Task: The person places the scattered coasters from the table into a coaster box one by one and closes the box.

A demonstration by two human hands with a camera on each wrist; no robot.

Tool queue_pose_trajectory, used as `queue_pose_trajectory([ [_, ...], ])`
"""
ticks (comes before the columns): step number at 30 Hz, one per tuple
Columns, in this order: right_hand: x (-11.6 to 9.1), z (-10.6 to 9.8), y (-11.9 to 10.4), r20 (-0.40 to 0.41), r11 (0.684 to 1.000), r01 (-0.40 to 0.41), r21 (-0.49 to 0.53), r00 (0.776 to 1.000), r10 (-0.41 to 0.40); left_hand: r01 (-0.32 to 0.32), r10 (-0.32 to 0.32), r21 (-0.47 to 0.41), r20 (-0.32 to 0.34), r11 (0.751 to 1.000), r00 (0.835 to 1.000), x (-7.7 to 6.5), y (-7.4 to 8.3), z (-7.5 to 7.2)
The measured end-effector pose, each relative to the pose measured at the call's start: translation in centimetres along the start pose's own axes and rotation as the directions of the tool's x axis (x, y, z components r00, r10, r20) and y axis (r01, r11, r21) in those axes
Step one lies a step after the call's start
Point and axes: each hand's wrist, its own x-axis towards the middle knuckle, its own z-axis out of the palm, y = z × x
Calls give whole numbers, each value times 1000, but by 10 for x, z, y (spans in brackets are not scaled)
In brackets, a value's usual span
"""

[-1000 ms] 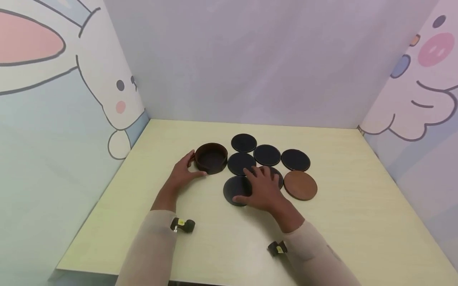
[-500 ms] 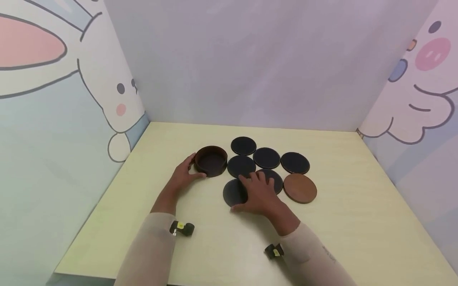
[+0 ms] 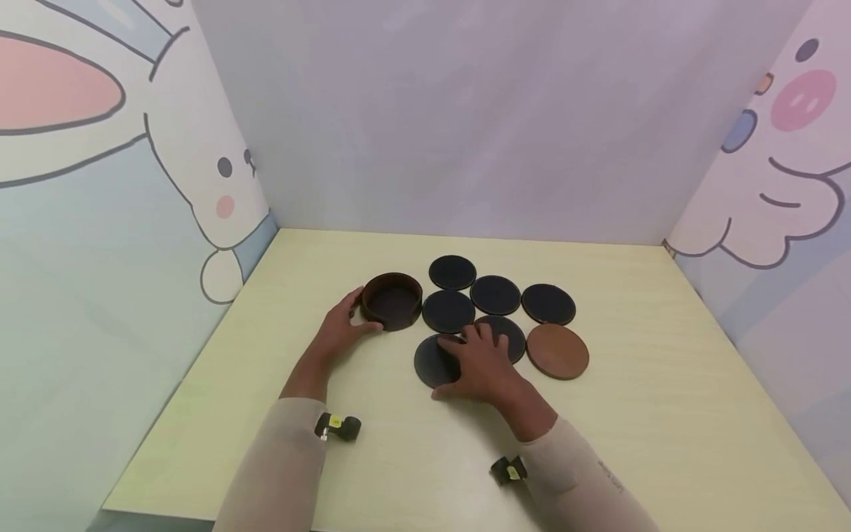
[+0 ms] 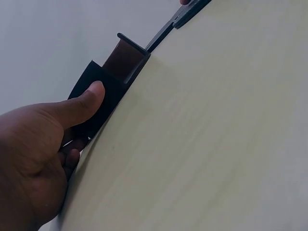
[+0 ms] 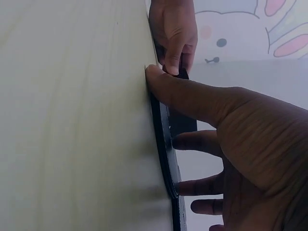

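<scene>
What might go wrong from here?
The thin, round black disc under the right hand lies flat on the pale yellow table, so its edge might slip from the fingers. The neighbouring round black disc, partly hidden by that hand, might get dragged along. If the left hand pushes, the dark, round, open-topped holder it grips might slide.

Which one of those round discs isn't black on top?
The brown disc, farthest right of the seven in the head view; the other six discs all show black tops.
</scene>
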Motion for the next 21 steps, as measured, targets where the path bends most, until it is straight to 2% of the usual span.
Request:
queue_pose_trajectory([
  [12,0,2,2,15,999,12,45,1000,-12,4,-4,8,2,1000,1000,1,-1,1],
  [21,1,5,2,-18,998,42,37,999,-41,7,-7,18,-4,1000,1000,0,1,1],
])
